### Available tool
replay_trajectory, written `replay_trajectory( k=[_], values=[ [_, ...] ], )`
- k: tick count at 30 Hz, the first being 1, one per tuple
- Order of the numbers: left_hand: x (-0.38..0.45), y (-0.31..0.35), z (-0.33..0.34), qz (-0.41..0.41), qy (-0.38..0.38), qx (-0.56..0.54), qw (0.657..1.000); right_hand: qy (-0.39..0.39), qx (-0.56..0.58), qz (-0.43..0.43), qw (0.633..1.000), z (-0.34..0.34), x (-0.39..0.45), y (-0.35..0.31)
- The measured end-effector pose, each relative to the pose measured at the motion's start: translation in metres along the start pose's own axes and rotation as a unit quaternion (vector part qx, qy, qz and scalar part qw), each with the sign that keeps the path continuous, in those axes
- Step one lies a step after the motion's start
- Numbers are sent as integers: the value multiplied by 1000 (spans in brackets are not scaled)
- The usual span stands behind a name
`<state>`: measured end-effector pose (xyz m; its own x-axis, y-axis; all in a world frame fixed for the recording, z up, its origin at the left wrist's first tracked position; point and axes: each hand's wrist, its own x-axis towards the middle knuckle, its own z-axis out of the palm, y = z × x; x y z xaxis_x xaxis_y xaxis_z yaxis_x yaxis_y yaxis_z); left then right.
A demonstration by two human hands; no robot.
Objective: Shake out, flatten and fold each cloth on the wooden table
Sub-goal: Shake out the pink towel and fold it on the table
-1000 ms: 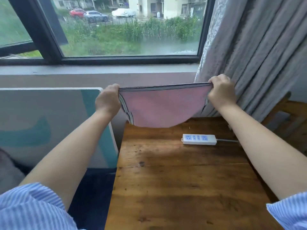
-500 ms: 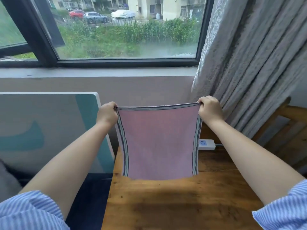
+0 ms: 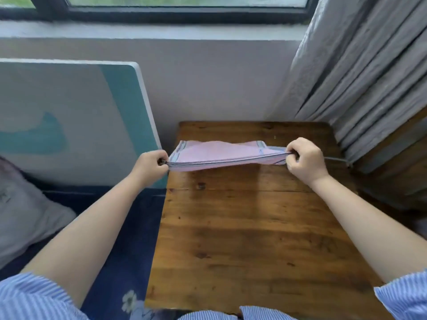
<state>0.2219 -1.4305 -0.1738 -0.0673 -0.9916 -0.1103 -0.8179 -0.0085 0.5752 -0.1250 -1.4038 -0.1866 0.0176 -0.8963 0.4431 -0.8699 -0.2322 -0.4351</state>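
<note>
Cloth (image 3: pixel 221 153), pink with grey-blue striped borders, is stretched between our two hands over the far part of the wooden table (image 3: pixel 249 227). Its long axis runs left to right across the table, parallel to the far edge, and the near hem is pulled into a taut straight line from one fist to the other. The rest of the cloth trails away from that hem toward the wall, lying nearly flat, with its far edge rumpled; we cannot tell whether that far part rests on the wood or floats just above it.

Our left hand (image 3: pixel 150 166) sits just off the table's left edge, fingers curled tight around the cloth's left corner. Our right hand (image 3: pixel 305 159) is over the table's right side, pinching the opposite corner between curled fingers and thumb. Both arms reach forward from blue striped sleeves (image 3: pixel 30 296) at the near edge of the view.

Beyond the right hand a thin grey cable (image 3: pixel 337 160) runs toward the right, to the foot of the grey curtain (image 3: pixel 360 72) that hangs at the far right. A white and teal board (image 3: pixel 76 121) leans against the wall to the left of the table, and a window frame (image 3: pixel 175 11) crosses the top. A dark blue fabric with a flower print (image 3: pixel 120 262) lies to the near left, with a grey cushion (image 3: pixel 25 218) beside it.
</note>
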Motion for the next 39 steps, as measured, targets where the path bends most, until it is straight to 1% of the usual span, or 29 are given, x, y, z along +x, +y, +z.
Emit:
replay_trajectory(
  k=[1, 3, 4, 5, 7, 8, 10, 12, 13, 15, 17, 18, 19, 20, 21, 23, 24, 25, 26, 27, 29, 30, 31, 34, 37, 38, 39],
  values=[
    [-8, -8, 8, -8, -55, 4, 998, -37, 6, 25, 999, 5, -17, 3],
    [-22, -23, 25, -32, -158, 23, 987, -167, 18, 98, 981, 13, -47, 2],
    [-28, -29, 33, -45, -207, 41, 976, -251, 7, 129, 959, 18, -59, 3],
    [-34, -35, 42, -58, -261, 64, 962, -333, -7, 155, 930, 24, -71, 4],
    [-45, -48, 59, -86, -362, 118, 921, -448, -27, 192, 873, 34, -92, 4],
    [-51, -56, 67, -98, -402, 141, 899, -496, -36, 200, 845, 38, -101, 2],
    [-62, -69, 81, -108, -461, 174, 863, -580, -56, 186, 791, 42, -118, -4],
    [-69, -77, 90, -115, -505, 185, 835, -636, -68, 188, 745, 44, -128, -11],
    [-72, -80, 94, -120, -525, 182, 822, -653, -65, 193, 729, 44, -133, -11],
    [-76, -84, 98, -135, -555, 170, 803, -681, -53, 211, 699, 44, -139, -12],
    [-77, -87, 100, -148, -572, 152, 792, -702, -55, 218, 676, 44, -141, -11],
    [-77, -89, 101, -154, -573, 142, 793, -702, -55, 221, 675, 44, -140, -10],
    [-76, -90, 101, -163, -569, 128, 796, -693, -53, 226, 682, 45, -139, -8],
    [-74, -92, 102, -173, -556, 107, 806, -673, -50, 229, 702, 46, -136, -6],
    [-70, -94, 103, -185, -535, 78, 820, -641, -42, 234, 729, 48, -133, -3],
    [-58, -97, 102, -206, -463, 26, 862, -560, -18, 255, 788, 52, -125, 6],
    [-52, -98, 101, -211, -426, 4, 880, -523, -3, 266, 810, 53, -121, 10],
    [-47, -99, 100, -213, -400, -12, 891, -498, 8, 272, 823, 54, -117, 12],
    [-43, -100, 100, -214, -389, -19, 896, -493, 15, 279, 824, 55, -114, 13],
    [-37, -100, 101, -213, -391, -19, 895, -504, 15, 284, 815, 58, -109, 14],
    [-33, -99, 107, -213, -415, -4, 885, -557, 10, 295, 776, 64, -108, 15],
    [-33, -100, 111, -217, -420, -4, 881, -576, 12, 305, 758, 67, -110, 16],
    [-34, -101, 116, -226, -422, -12, 878, -582, 26, 318, 748, 70, -113, 17],
    [-40, -106, 131, -260, -434, -52, 861, -538, 87, 396, 739, 77, -121, 19],
    [-46, -109, 140, -299, -450, -89, 837, -542, 113, 446, 704, 80, -128, 21],
    [-47, -108, 142, -305, -444, -93, 837, -541, 101, 445, 707, 83, -130, 24],
    [-47, -107, 144, -304, -427, -88, 847, -533, 82, 439, 719, 86, -131, 28]
  ],
)
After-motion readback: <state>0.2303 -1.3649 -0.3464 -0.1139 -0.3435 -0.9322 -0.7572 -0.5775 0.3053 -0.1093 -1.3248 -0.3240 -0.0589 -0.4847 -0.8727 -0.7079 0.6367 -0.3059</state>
